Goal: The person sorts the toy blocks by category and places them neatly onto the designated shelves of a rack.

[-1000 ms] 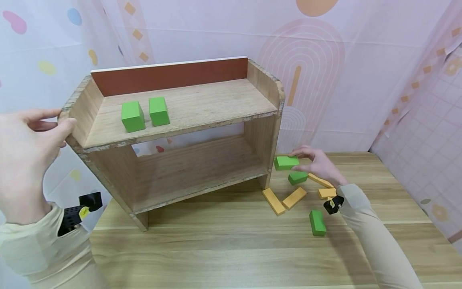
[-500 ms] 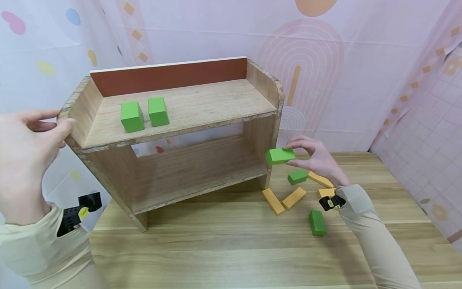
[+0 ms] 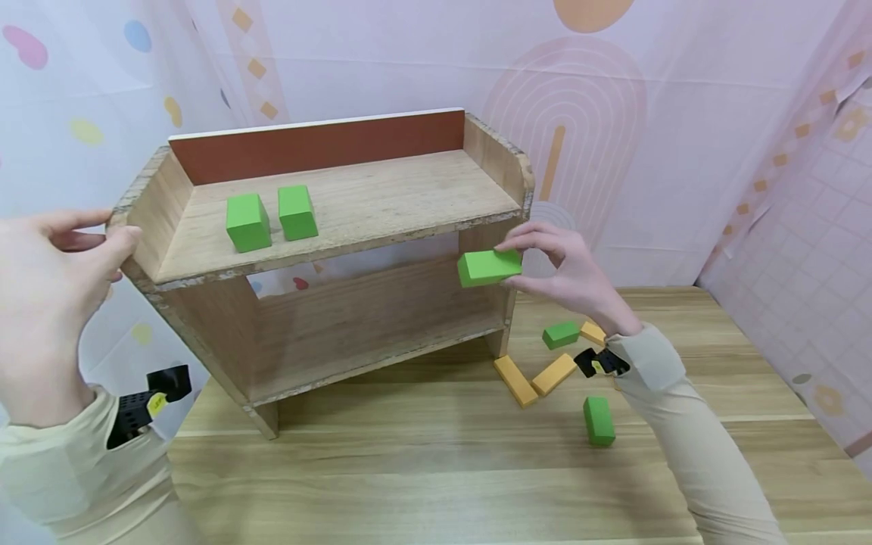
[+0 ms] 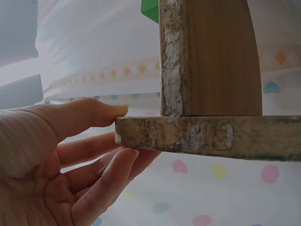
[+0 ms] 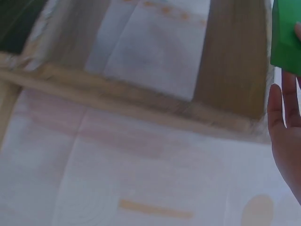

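Note:
A small two-tier wooden shelf [image 3: 381,185] stands on the table, with a reddish-brown back strip along its top. My left hand [image 3: 57,291] grips the shelf's upper left side panel, thumb on one face and fingers on the other; the left wrist view shows this panel edge [image 4: 197,136] between them. In front of the shelf's right side, my right hand [image 3: 562,269] pinches a green block [image 3: 489,268] in the air by its right end. At the edge of the right wrist view that same block [image 5: 287,40] shows. Two green blocks [image 3: 248,222] [image 3: 297,213] stand on the top board, left of its middle.
On the table right of the shelf lie green blocks [image 3: 561,334] [image 3: 599,421] and several orange blocks [image 3: 515,381], some partly behind my right wrist. A patterned curtain [image 3: 381,53] hangs behind the shelf. The wooden tabletop [image 3: 381,469] extends in front.
My right hand has lifted the green block from beside the shelf's right leg, moving it up and left to the shelf's front. The left hand keeps its grip in place.

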The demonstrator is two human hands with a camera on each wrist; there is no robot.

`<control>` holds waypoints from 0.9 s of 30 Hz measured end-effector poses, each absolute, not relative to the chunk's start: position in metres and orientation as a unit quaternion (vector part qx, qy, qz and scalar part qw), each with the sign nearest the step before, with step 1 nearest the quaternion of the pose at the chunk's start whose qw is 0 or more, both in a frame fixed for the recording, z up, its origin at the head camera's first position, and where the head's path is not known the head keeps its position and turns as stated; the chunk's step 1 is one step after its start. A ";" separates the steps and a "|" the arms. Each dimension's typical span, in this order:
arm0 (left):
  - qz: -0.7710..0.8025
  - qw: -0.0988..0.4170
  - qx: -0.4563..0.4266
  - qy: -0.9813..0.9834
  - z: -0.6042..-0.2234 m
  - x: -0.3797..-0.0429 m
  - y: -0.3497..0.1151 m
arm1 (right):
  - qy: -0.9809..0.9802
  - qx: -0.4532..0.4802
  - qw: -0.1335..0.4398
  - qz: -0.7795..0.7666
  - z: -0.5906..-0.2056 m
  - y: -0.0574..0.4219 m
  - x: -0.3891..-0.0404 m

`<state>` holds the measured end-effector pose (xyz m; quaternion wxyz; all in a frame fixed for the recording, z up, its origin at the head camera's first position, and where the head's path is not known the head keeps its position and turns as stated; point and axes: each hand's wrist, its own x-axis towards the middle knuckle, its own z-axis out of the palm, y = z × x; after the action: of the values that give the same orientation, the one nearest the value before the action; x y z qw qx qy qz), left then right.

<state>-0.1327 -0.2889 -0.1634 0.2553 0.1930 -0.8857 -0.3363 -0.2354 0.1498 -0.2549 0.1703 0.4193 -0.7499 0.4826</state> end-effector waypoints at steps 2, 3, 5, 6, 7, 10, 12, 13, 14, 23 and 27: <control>-0.343 0.256 0.187 -0.884 -0.162 -0.132 -0.287 | -0.740 0.428 0.190 0.482 -0.248 0.142 -0.236; -0.346 0.257 0.184 -0.884 -0.161 -0.131 -0.286 | -0.737 0.432 0.202 0.479 -0.245 0.138 -0.236; -0.352 0.259 0.180 -0.882 -0.160 -0.130 -0.284 | -0.730 0.439 0.223 0.474 -0.239 0.130 -0.236; -0.352 0.259 0.179 -0.881 -0.160 -0.130 -0.284 | -0.727 0.441 0.229 0.475 -0.236 0.127 -0.236; -0.351 0.258 0.180 -0.882 -0.160 -0.129 -0.284 | -0.727 0.440 0.236 0.472 -0.233 0.123 -0.236; -0.350 0.259 0.178 -0.882 -0.161 -0.130 -0.285 | -0.730 0.434 0.243 0.469 -0.225 0.114 -0.237; -0.342 0.256 0.181 -0.886 -0.161 -0.131 -0.286 | -0.729 0.429 0.238 0.478 -0.221 0.108 -0.237; -0.340 0.256 0.183 -0.886 -0.162 -0.131 -0.287 | -0.728 0.427 0.238 0.480 -0.219 0.105 -0.238; -0.337 0.255 0.186 -0.887 -0.162 -0.132 -0.288 | -0.725 0.427 0.235 0.487 -0.217 0.102 -0.238; -0.328 0.259 0.199 -0.886 -0.163 -0.133 -0.289 | -0.704 0.424 0.229 0.521 -0.209 0.074 -0.238; -0.325 0.261 0.201 -0.886 -0.160 -0.130 -0.285 | -0.714 0.413 0.255 0.504 -0.210 0.063 -0.237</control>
<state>-0.1303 -0.2852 -0.1597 0.2606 0.2009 -0.8865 -0.3254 -0.2373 0.0630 -0.2097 0.2548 0.4131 -0.7141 0.5044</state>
